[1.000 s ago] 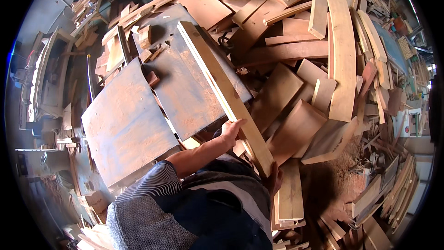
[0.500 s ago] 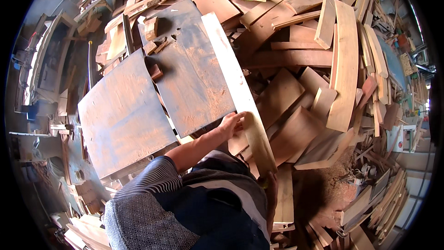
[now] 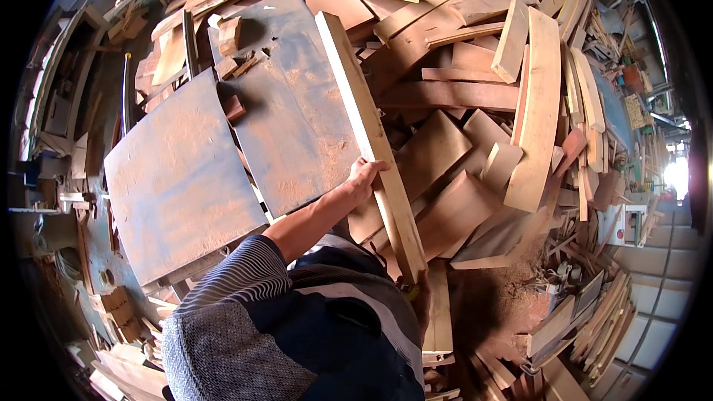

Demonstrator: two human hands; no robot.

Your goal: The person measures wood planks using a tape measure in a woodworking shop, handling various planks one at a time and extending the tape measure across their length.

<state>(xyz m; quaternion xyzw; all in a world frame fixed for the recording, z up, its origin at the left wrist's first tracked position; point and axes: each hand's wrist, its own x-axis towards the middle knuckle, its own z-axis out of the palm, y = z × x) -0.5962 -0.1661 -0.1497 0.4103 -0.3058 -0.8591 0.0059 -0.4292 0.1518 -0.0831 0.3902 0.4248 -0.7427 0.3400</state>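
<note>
A long pale wooden board [image 3: 379,171] lies along the right edge of a sawdust-covered metal machine table [image 3: 286,126], two of its long faces showing. My left hand [image 3: 369,171] grips it partway along, the fingers wrapped over its upper edge. Lower down, my right hand [image 3: 422,298] holds the near end, close to my body. Most of the right fingers are hidden behind the board and my clothing. Left of the board is the table's second metal plate [image 3: 186,178], split from the first by a narrow gap.
Small wood offcuts [image 3: 230,36] rest on the table's far left part. To the right, a large heap of loose boards [image 3: 453,200] comes close to the held board, with a long curved plank [image 3: 540,111] on top. Sawdust [image 3: 512,297] covers the floor near a stack of thin strips [image 3: 598,327].
The board has rolled on its long axis, so its bright wide face has given way to two narrower-looking faces. My left hand has closed further round it. The whole view has shifted slightly.
</note>
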